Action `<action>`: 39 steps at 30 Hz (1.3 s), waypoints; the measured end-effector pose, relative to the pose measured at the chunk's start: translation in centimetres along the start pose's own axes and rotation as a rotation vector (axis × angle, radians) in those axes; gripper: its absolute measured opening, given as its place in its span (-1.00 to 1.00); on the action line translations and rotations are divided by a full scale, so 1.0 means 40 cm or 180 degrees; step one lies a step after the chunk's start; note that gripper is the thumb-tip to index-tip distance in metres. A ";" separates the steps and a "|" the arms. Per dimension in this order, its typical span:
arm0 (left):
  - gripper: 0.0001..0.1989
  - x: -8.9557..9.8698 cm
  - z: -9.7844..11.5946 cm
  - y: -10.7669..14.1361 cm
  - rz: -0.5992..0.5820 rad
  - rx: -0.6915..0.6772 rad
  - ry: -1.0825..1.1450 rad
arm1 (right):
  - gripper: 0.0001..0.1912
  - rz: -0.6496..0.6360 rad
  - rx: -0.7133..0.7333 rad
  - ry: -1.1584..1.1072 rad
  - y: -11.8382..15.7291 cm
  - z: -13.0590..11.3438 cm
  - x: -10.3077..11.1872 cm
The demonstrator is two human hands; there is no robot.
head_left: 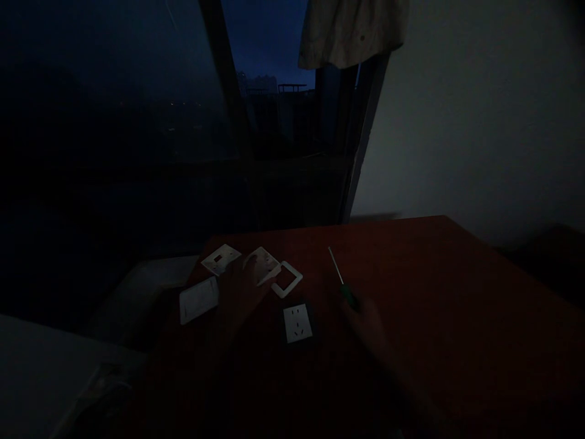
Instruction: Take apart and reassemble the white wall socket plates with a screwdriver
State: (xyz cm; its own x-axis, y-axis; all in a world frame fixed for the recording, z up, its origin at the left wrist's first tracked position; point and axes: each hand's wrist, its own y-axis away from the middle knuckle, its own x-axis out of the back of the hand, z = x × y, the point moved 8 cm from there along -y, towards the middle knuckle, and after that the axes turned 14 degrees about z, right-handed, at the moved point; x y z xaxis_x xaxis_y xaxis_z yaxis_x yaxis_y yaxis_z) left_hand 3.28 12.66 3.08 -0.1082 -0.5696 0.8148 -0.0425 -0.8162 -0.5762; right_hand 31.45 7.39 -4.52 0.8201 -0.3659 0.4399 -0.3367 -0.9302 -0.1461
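In the head view, my right hand is closed around the green handle of a screwdriver, its thin metal shaft pointing away from me over the table. My left hand reaches over a white switch plate, thumb and fingers apart at its near side. Whether they touch it is hard to see in the dark. A square white frame lies just right of my left thumb. Between my hands rests a white wall socket with a dark surround. Beyond my left fingers is another white plate with a small dark opening.
A white rectangular panel lies at the left by my left wrist. The reddish-brown table stands against a window and a pale wall. A cloth hangs above. The room is very dim.
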 end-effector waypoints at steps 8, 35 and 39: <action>-0.40 -0.039 -0.037 -0.020 -0.0124 0.0105 -0.0397 | -0.60 0.0033 -0.0109 0.0067 0.023 0.033 0.015; -0.81 -0.065 0.168 0.060 -0.0941 -0.1087 0.1200 | -0.59 -0.0133 -0.0085 -0.0016 0.030 0.038 0.003; -0.86 -0.082 0.173 0.055 -0.1052 -0.1125 0.1239 | -0.61 -0.0146 -0.0146 0.0023 0.030 0.040 0.002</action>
State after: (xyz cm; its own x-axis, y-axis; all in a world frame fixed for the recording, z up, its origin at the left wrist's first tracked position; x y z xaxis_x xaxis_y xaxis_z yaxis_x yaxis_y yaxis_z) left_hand 10.43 12.07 -0.43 -0.3846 -0.1608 0.9090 -0.4546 -0.8240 -0.3382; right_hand 31.84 6.22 -6.07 0.8319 -0.3226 0.4516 -0.3198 -0.9437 -0.0850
